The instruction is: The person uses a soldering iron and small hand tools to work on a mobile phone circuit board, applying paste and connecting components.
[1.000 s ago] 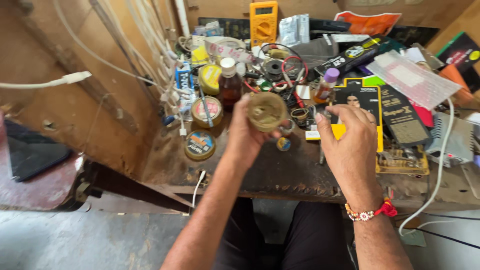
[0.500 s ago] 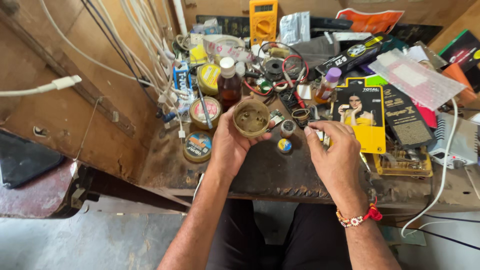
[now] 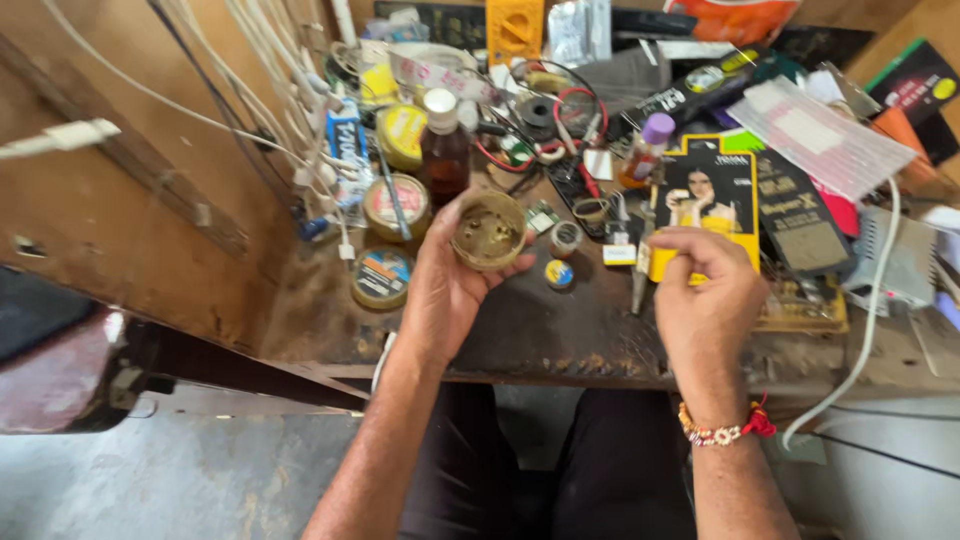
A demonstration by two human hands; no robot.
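Lower now sits the left hand [image 3: 452, 290]: against the earlier head-camera pictures it has come down toward the tabletop [image 3: 560, 330], the open round tin [image 3: 488, 230] riding with it. Head view, the only one: that tin is cupped in the left hand's grip, fingers wrapped round its wall, mouth tilted up at the camera, brownish paste with a few bright specks inside. It hangs just above the tabletop, at about eleven o'clock from the right hand [image 3: 705, 300]. The right hand has drifted out to three o'clock of the tin and is curled half closed; whether its fingertips pinch anything I cannot tell. Just beyond it, at twelve o'clock, stands a yellow card package [image 3: 712, 200]. At twelve o'clock from the tin, a brown bottle [image 3: 443, 150] with a white cap; at nine o'clock, two lidded tins [image 3: 383, 278]. Progress as I judge it: tin open and in hand, nothing visibly taken from it yet.
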